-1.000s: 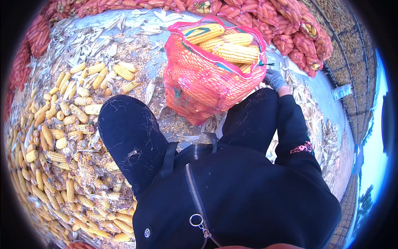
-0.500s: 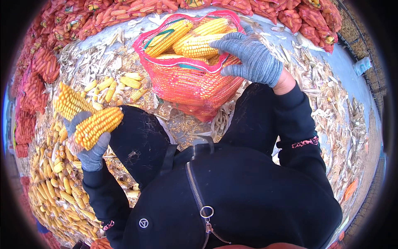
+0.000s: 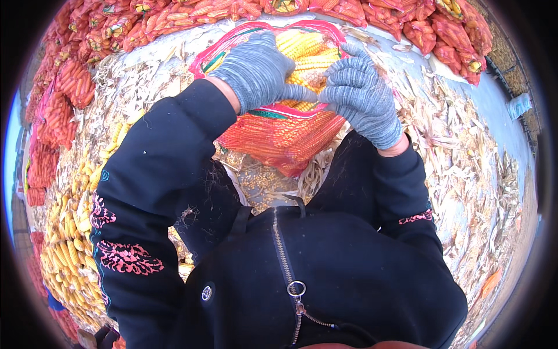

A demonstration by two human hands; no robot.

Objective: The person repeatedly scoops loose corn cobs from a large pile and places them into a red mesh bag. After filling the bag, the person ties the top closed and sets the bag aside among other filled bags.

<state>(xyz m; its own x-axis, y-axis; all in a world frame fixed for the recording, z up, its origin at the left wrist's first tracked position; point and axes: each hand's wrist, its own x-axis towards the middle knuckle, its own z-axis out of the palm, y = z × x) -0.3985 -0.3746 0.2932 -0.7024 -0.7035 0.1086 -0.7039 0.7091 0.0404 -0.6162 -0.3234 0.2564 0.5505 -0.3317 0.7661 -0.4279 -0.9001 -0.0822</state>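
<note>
A red mesh bag (image 3: 279,139) stands between my knees, its pink rim spread wide. Yellow corn cobs (image 3: 299,43) fill the mouth. My left hand (image 3: 253,72), in a grey knit glove, reaches over the left side of the mouth. Its thumb and fingers close around a corn cob (image 3: 308,77), much of which the glove covers. From the right, my gloved right hand (image 3: 361,96) meets the same cob, bent fingers closed on its right end beside the rim. The two thumbs nearly touch.
Loose corn cobs (image 3: 67,250) lie heaped at my left. Dry husks (image 3: 447,151) and kernels (image 3: 261,177) litter the ground around the bag. Filled red mesh bags (image 3: 192,20) line the far side and left edge. An orange scrap (image 3: 491,284) lies at right.
My left hand has swung from the left side over to the bag's mouth, bringing cobs along. My right hand has shifted slightly down and curled its fingers inward at a cob.
</note>
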